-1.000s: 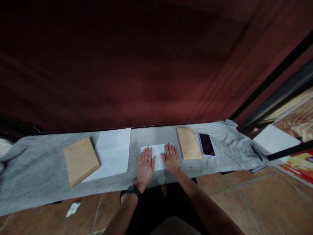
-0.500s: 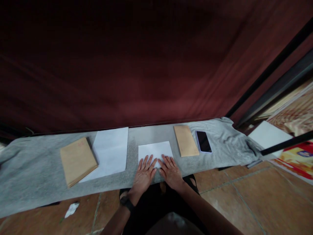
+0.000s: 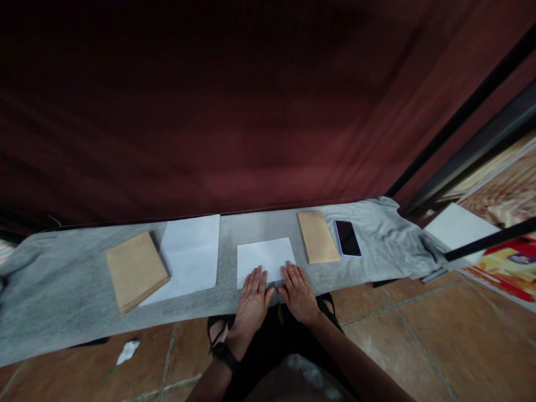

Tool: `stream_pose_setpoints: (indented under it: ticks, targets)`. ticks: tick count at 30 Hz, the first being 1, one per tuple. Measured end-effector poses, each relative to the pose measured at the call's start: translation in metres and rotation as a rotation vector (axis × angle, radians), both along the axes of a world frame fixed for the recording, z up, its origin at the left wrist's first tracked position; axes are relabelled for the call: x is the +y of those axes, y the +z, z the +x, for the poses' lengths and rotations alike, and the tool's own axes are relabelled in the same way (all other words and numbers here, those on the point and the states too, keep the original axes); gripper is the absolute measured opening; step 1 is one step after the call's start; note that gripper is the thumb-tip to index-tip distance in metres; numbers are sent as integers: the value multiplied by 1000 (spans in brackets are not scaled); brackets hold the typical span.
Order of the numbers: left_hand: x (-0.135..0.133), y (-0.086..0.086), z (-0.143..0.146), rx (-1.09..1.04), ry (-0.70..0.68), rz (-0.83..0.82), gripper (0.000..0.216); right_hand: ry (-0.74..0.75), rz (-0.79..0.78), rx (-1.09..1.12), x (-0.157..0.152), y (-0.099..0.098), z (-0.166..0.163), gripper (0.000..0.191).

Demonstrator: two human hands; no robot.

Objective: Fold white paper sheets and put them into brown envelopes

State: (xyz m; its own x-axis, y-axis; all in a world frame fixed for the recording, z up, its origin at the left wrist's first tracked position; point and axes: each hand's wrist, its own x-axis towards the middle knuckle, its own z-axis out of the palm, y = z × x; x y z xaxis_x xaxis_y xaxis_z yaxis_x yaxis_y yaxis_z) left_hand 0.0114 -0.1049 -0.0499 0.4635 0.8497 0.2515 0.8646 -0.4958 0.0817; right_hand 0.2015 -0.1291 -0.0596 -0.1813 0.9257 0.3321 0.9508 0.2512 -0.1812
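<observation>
On grey cloth (image 3: pixel 62 290), flattening apparently folded white sheet (image 3: pixel 263 255) with left hand (image 3: pixel 252 301) and right hand (image 3: pixel 300 290), fingers outstretched, leaving brown envelope (image 3: pixel 318 237) untouched

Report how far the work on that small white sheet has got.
Done, it seems: the white sheet lies smaller than the paper beside it, probably folded. In hand: left hand and right hand press flat on its near edge. Left: the brown envelope lies untouched.

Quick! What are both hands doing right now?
Left hand: open, flat, fingertips on the white paper.
Right hand: open, flat, fingertips at that paper's near edge.
</observation>
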Motion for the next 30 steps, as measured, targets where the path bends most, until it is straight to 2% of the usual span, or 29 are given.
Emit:
stream_pose_setpoints:
  ticks: [4, 9, 12, 14, 17, 20, 24, 30]
  targets:
    - [-3, 2, 13, 7, -75, 1, 54, 15, 0, -1, -1, 0, 1, 60]
    - [-3, -2, 5, 19, -108, -2, 57, -5, -44, 54, 5, 10, 1, 50]
    - [-3, -1, 3, 41, -111, -16, 56, -3, -102, 112, 25, 22, -8, 43]
    - [-3, 0, 3, 58, -110, -25, 55, 69, -135, 134, 42, 26, -18, 42]
    - [-4, 0, 3, 48, -117, -31, 52, 185, -155, 107, 67, 25, -28, 43]
    - [-2, 2, 1, -9, -123, -48, 49, 212, -152, 65, 82, 18, -25, 46]
    - [16, 7, 1, -78, -79, -93, 47, 149, -136, 49, 88, 11, -13, 47]
    - [63, 7, 13, -44, -73, -140, 51, 93, -137, 71, 85, 8, -12, 50]
